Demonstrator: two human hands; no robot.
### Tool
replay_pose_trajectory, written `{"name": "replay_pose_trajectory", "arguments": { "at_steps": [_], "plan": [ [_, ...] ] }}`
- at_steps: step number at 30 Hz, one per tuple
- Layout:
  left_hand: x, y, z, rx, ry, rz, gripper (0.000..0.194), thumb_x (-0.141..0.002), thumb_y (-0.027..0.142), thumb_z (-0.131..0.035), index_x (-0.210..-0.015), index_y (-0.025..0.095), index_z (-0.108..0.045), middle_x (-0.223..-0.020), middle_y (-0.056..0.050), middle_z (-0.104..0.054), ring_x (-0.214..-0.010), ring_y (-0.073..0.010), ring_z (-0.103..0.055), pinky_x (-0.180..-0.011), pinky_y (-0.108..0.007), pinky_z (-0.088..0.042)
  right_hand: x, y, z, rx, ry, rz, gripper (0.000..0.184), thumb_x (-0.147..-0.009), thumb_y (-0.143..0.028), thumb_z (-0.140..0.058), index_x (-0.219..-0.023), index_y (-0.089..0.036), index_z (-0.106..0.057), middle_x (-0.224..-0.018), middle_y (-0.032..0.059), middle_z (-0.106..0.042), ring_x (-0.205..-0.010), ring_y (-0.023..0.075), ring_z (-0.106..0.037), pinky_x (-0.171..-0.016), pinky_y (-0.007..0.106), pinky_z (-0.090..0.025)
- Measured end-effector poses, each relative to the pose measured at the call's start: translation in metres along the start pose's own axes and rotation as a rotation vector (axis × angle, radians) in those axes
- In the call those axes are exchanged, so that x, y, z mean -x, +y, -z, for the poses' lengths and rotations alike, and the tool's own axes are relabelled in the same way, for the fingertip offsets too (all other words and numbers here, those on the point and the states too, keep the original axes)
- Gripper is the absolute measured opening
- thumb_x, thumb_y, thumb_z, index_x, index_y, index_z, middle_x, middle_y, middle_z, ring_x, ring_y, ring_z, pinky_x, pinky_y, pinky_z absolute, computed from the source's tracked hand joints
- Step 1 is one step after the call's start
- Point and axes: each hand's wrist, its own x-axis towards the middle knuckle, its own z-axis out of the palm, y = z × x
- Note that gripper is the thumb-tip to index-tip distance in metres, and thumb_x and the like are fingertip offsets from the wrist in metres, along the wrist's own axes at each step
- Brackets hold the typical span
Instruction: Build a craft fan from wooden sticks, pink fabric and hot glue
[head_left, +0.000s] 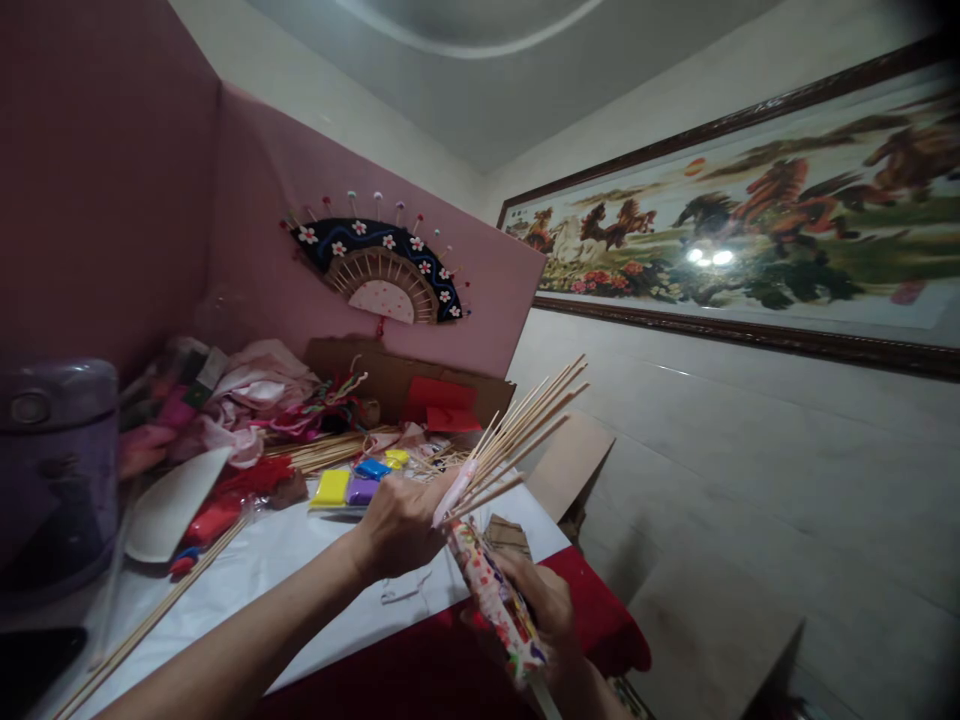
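Note:
My left hand (401, 525) is closed around a bundle of thin wooden sticks (525, 420) that fan out up and to the right. A pale pink strip (455, 490) sits at the gripped part of the sticks. Below it, my right hand (541, 600) is wrapped round a long patterned paper-covered roll (495, 600), which tilts down to the right and meets the base of the sticks. Both hands hover above the table's right edge.
A white sheet (300, 570) covers the table over a red cloth (427, 670). On it lie yellow, purple and blue clay blocks (349, 487), loose sticks (150, 620), pink fabric scraps (247, 395), red paper (442, 405). A purple appliance (56, 460) stands left. A decorated fan (382, 265) hangs on the pink board.

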Motion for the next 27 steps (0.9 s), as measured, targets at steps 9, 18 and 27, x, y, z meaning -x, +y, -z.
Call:
{"name": "replay_pose_trajectory", "arguments": {
  "at_steps": [9,18,27],
  "plan": [
    [0.001,0.003,-0.002,-0.042,-0.027,0.008,0.051,-0.081,0.022,-0.052,-0.13,0.013,-0.044,-0.067,-0.001,-0.068,-0.048,-0.0173,-0.061,-0.044,-0.028,-0.04,0.004,0.006,0.0,0.053,-0.001,0.076,0.029,-0.093,-0.041,-0.043,-0.103,-0.019,-0.058,-0.069,0.0048,-0.065,-0.06,0.0186,-0.063,-0.056,0.027,-0.048],
    [-0.009,0.0,0.01,-0.128,0.14,-0.028,0.032,-0.089,0.022,-0.046,-0.119,0.015,-0.056,-0.08,-0.008,-0.071,-0.052,-0.014,-0.062,-0.047,-0.024,-0.04,0.019,0.008,0.018,0.181,-0.008,0.053,0.032,-0.095,-0.045,-0.036,-0.105,-0.023,-0.057,-0.07,0.0014,-0.067,-0.054,0.0145,-0.06,-0.052,0.025,-0.041],
    [-0.006,0.001,0.003,-0.15,0.215,-0.038,0.028,-0.089,0.021,-0.049,-0.114,0.012,-0.059,-0.063,-0.005,-0.066,-0.051,-0.0138,-0.06,-0.048,-0.022,-0.041,0.029,0.007,0.023,0.301,0.084,0.079,0.035,-0.096,-0.045,-0.033,-0.108,-0.02,-0.054,-0.065,0.0008,-0.064,-0.049,0.0152,-0.059,-0.045,0.026,-0.042]
  ]
}}
